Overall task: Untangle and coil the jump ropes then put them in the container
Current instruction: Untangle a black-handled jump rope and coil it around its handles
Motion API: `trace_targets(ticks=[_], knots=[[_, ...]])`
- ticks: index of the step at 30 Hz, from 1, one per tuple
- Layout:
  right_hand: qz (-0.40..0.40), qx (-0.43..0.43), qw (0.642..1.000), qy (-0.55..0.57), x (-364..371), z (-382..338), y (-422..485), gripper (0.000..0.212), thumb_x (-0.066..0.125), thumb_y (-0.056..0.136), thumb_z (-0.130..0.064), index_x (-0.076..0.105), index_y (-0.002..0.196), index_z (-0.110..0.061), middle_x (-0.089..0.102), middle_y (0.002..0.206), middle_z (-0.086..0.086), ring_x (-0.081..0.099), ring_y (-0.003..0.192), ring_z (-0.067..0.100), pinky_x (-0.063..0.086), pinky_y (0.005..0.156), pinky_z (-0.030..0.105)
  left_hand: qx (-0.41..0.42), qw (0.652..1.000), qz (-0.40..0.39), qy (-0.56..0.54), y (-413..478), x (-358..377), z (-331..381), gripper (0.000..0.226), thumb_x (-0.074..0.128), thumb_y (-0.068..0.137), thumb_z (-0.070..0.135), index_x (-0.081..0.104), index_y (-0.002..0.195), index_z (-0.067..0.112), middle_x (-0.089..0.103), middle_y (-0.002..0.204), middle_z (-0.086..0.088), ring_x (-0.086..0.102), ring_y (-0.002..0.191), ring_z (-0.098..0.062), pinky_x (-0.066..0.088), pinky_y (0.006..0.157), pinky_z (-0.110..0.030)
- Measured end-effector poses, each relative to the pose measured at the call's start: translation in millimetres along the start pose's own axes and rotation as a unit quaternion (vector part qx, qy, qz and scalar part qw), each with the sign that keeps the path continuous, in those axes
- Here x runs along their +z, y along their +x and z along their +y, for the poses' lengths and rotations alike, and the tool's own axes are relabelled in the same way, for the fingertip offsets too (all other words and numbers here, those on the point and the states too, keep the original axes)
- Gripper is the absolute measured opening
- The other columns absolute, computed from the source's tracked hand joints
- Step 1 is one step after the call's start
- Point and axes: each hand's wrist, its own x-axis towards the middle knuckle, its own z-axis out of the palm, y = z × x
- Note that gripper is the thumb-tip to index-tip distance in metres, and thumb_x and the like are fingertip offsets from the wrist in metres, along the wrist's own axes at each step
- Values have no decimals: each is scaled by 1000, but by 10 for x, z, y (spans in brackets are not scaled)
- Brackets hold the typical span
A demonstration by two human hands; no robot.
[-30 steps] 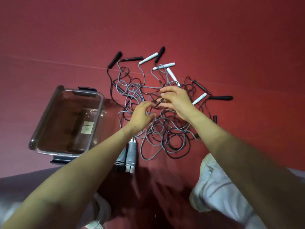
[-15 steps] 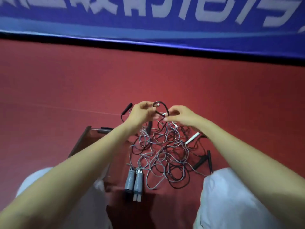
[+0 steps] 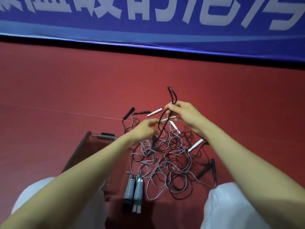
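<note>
A blue banner (image 3: 148,22) with white characters spans the far edge. Below it, the red floor (image 3: 66,83) carries all items. Knees in white trousers (image 3: 231,205) fill the lower corners. The clear container (image 3: 77,151) stands on the floor left of the ropes, mostly covered by the left forearm. The jump ropes (image 3: 165,164) lie in one tangle of grey and black cord on the floor, beside the container and outside it. The right hand (image 3: 184,116) is held above the tangle. Its grip is closed, thumb and fingers pinching a black rope (image 3: 173,98) whose loop stands above the hand while the rest hangs into the tangle. The left hand (image 3: 145,131) is blurred. Its fingers extend toward the same rope, just below the right hand, and whether its grip holds the cord cannot be determined. Two grey ribbed handles (image 3: 133,189) lie side by side at the near edge of the tangle. Around its rim lie white handles (image 3: 195,145) and black handles (image 3: 206,171).
</note>
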Motion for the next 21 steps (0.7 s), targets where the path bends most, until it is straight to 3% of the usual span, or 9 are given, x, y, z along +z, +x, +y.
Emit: trace_targets(ticks=[3,6,8,10,13,15,17,19,21], knots=[[3,4,998,60,-83,-102,88,16,48,100,-15,61,92,-12,61,76,0,63,71,9,56,68,19,-13,999,-32,41,62,61,-119,14,59,94,10,63,108,12,66,108,2,58,97,-11,47,90,-24],[47,11,996,72,-131,-100,185,17,47,101,-14,59,88,-11,54,71,1,59,66,11,54,61,19,9,993,77,93,146,-10,-100,6,59,95,14,61,91,19,64,82,4,54,74,-11,41,68,-19],[99,14,993,67,-163,-69,271,17,48,100,-12,57,86,-11,49,66,1,53,60,13,55,63,25,30,982,150,109,187,-67,-6,4,62,93,17,64,90,17,58,67,5,46,58,-9,34,52,-15],[158,-5,987,-26,-233,-13,366,14,50,98,-12,59,88,-9,47,62,0,49,58,14,51,68,35,59,975,179,121,202,-109,176,7,64,92,17,68,91,12,52,60,10,41,52,-3,31,48,-13],[189,-31,962,-193,-331,-27,441,19,48,98,-18,60,98,-3,51,63,2,50,63,18,46,67,38,83,969,179,151,245,-207,414,16,63,93,21,70,96,7,62,78,-2,50,65,-10,39,61,-20],[197,-41,956,-214,-370,-60,471,19,47,98,-18,59,97,-3,51,67,4,50,67,22,50,70,43,72,982,159,72,258,-304,513,16,61,94,21,70,98,8,67,88,-10,59,74,-16,50,73,-28],[199,-36,966,-164,-379,-99,481,15,47,98,-13,59,93,-6,48,68,1,49,63,16,53,67,38,58,983,166,-46,269,-375,551,10,61,94,13,68,97,7,67,85,-11,64,75,-16,57,79,-31],[195,-20,979,-62,-365,-141,478,18,47,96,-8,60,85,-13,47,67,-1,46,59,11,53,65,30,67,969,219,-96,280,-425,571,7,62,92,4,66,97,2,67,78,-12,65,68,-15,59,72,-29],[203,-12,978,-36,-357,-148,474,24,47,95,-6,61,81,-19,50,68,-1,47,60,10,50,62,27,78,951,254,-158,277,-427,618,5,64,89,1,64,94,2,66,74,-11,66,61,-13,57,61,-24]])
